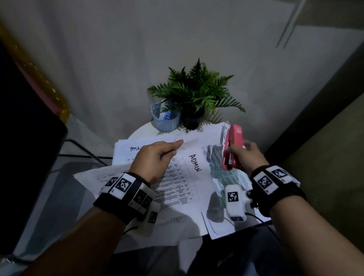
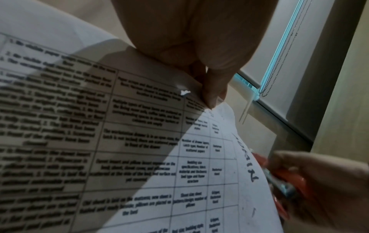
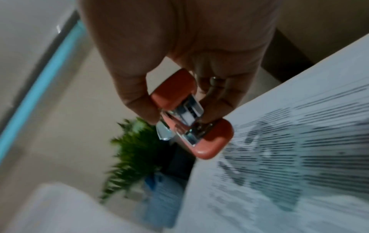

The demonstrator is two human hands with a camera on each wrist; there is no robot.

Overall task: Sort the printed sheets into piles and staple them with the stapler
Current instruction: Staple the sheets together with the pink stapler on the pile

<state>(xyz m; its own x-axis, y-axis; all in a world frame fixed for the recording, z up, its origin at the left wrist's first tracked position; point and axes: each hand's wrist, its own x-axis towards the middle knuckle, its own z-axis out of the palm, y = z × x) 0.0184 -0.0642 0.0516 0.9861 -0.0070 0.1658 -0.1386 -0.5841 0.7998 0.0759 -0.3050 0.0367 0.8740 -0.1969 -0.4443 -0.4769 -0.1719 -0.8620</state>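
Note:
My left hand (image 1: pixel 158 157) pinches the far corner of a printed table sheet marked "ADMIN" (image 1: pixel 187 179) and lifts that corner off the table. In the left wrist view my fingertips (image 2: pixel 211 96) clamp the sheet (image 2: pixel 139 141) at its top edge. My right hand (image 1: pixel 246 156) grips a pink-red stapler (image 1: pixel 232 148) above the sheets on the right. The right wrist view shows the stapler (image 3: pixel 189 119) between thumb and fingers, its metal magazine facing the camera. More printed sheets (image 1: pixel 223 177) lie under and beside it, one headed "task" (image 1: pixel 130 150).
A small round white table (image 1: pixel 141 129) carries the papers. At its back stand a potted fern (image 1: pixel 196 94) and a grey-blue mesh cup (image 1: pixel 166 118). A dark monitor or panel (image 1: pixel 20 151) stands at the left, a wall behind.

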